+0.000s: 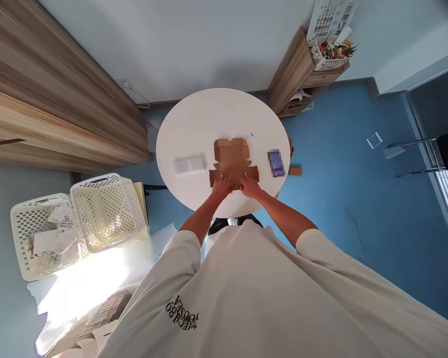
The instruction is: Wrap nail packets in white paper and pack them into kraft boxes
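Note:
An unfolded brown cardboard box (pixel 232 156) lies on the round white table (pixel 194 119), its lid flaps pointing away from me. At its near edge, my left hand (pixel 221 186) grips the cardboard left of the middle, fingers bent over the edge. My right hand (pixel 250 187) does the same on the right side, with its fingers closed on the cardboard. Short side flaps stick out beyond both hands. The undersides of my fingers are hidden.
Left on the table is a translucent white packet (pixel 190 164); right is a blurred blue-purple phone-like object (pixel 276 163). A small dark item (pixel 252 134) lies farther back. White perforated baskets (pixel 108 211) stand at the left. A wooden cabinet (pixel 294 74) stands behind the table.

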The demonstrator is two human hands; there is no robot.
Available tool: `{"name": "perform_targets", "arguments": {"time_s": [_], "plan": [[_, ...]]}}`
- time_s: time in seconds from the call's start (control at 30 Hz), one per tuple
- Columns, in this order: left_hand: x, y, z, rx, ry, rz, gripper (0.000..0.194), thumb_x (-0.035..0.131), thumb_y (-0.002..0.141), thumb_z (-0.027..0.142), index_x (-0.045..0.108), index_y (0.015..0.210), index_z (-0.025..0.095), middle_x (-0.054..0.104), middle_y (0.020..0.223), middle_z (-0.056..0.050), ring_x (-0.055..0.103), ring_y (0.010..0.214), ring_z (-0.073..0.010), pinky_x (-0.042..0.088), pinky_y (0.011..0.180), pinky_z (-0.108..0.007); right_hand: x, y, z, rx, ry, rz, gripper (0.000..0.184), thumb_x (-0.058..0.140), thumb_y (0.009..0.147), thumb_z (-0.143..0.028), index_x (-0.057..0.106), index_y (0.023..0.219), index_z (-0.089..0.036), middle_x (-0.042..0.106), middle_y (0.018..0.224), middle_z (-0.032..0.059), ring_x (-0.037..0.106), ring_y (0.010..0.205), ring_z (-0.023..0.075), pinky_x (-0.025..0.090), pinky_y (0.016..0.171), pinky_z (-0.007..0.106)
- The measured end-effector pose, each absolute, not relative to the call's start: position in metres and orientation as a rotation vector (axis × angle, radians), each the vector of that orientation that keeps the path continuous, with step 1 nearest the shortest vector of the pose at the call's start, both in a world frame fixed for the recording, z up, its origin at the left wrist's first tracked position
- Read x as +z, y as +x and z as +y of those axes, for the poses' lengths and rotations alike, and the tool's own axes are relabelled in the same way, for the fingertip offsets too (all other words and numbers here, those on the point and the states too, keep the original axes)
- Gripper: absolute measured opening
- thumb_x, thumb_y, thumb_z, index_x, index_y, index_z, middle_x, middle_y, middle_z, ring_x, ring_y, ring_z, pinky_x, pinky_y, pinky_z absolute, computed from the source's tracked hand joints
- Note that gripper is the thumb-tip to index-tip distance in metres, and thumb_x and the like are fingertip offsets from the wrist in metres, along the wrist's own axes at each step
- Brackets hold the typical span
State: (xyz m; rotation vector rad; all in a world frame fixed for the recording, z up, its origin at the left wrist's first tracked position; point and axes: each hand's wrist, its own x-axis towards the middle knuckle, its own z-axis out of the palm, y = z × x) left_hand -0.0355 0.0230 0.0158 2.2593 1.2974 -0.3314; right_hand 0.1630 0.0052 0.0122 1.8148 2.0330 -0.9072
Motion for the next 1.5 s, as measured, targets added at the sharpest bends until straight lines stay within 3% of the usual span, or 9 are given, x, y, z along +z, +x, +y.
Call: {"name": "perform_targets", "arguments": {"time_s": [0.17, 0.3, 0.47, 0.67, 0.87, 1.17, 1.33, 1.5], "plan": [[0.021, -0.034, 0.044, -0.393, 2.263, 1.249, 0.040, 0.065, 0.101, 0.038, 0.072, 0.136, 0.019, 0.065, 0.140, -0.019, 0.061, 0.131, -0.0376, 0.047, 0.109, -0.047, 0.022, 0.165, 0.046, -0.987, 1.882, 1.942, 0.051, 0.049, 0.105, -0.032, 0.051, 0.154, -0.021, 0.054, 0.154, 0.0174, 0.056, 0.135, 0.0355, 0.053, 0.100, 0.047], [0.020, -0.032, 0.048, -0.432, 2.269, 1.239, 0.037, 0.060, 0.104, 0.039, 0.076, 0.131, 0.020, 0.067, 0.136, -0.016, 0.064, 0.125, -0.0343, 0.050, 0.107, -0.045, 0.026, 0.167, 0.085, -0.928, 1.918, 2.069, 0.047, 0.047, 0.104, -0.027, 0.054, 0.150, -0.022, 0.051, 0.157, 0.0152, 0.055, 0.136, 0.0325, 0.053, 0.102, 0.045], [0.020, -0.024, 0.045, -0.462, 2.219, 1.292, 0.039, 0.060, 0.102, 0.033, 0.074, 0.134, 0.016, 0.068, 0.132, -0.020, 0.069, 0.115, -0.0357, 0.055, 0.100, -0.049, 0.018, 0.167, 0.142, -0.881, 1.793, 2.157, 0.059, 0.047, 0.100, -0.027, 0.045, 0.158, -0.019, 0.040, 0.167, 0.0152, 0.043, 0.147, 0.0367, 0.042, 0.116, 0.054], [0.019, -0.023, 0.048, -0.475, 2.170, 1.310, 0.035, 0.064, 0.101, 0.035, 0.078, 0.127, 0.017, 0.066, 0.133, -0.019, 0.069, 0.116, -0.0356, 0.058, 0.096, -0.047, -0.006, 0.168, 0.194, -0.888, 1.644, 2.211, 0.079, 0.052, 0.098, -0.042, 0.027, 0.169, -0.017, 0.012, 0.179, 0.0166, 0.019, 0.159, 0.0456, 0.024, 0.125, 0.067], [0.018, -0.024, 0.050, -0.467, 2.136, 1.333, 0.042, 0.068, 0.099, 0.039, 0.073, 0.136, 0.019, 0.061, 0.143, -0.019, 0.068, 0.117, -0.0361, 0.060, 0.091, -0.046, -0.012, 0.170, 0.202, -0.885, 1.595, 2.215, 0.087, 0.053, 0.098, -0.056, 0.024, 0.170, -0.017, 0.013, 0.179, 0.0184, 0.015, 0.161, 0.0478, 0.018, 0.126, 0.069], [0.023, -0.023, 0.055, -0.468, 2.087, 1.391, 0.040, 0.065, 0.101, 0.042, 0.075, 0.131, 0.019, 0.062, 0.143, -0.017, 0.070, 0.112, -0.0329, 0.060, 0.089, -0.043, 0.005, 0.172, 0.173, -0.873, 1.549, 2.228, 0.078, 0.043, 0.102, -0.061, 0.034, 0.167, -0.018, 0.023, 0.177, 0.0177, 0.019, 0.161, 0.0436, 0.021, 0.126, 0.063], [0.022, -0.021, 0.061, -0.473, 2.045, 1.423, 0.038, 0.067, 0.100, 0.042, 0.075, 0.131, 0.021, 0.065, 0.138, -0.015, 0.071, 0.112, -0.0315, 0.059, 0.090, -0.040, 0.010, 0.176, 0.135, -0.879, 1.415, 2.258, 0.101, 0.057, 0.093, -0.069, 0.021, 0.173, -0.019, 0.012, 0.180, 0.0162, 0.009, 0.165, 0.0415, 0.017, 0.130, 0.060], [0.023, -0.019, 0.063, -0.451, 2.005, 1.431, 0.038, 0.067, 0.100, 0.040, 0.075, 0.132, 0.022, 0.063, 0.139, -0.016, 0.070, 0.117, -0.0324, 0.058, 0.091, -0.040, 0.009, 0.172, 0.103, -0.823, 1.343, 2.303, 0.126, 0.077, 0.080, -0.062, 0.010, 0.174, -0.011, 0.000, 0.180, 0.0201, -0.001, 0.166, 0.0418, 0.010, 0.132, 0.056]]}}
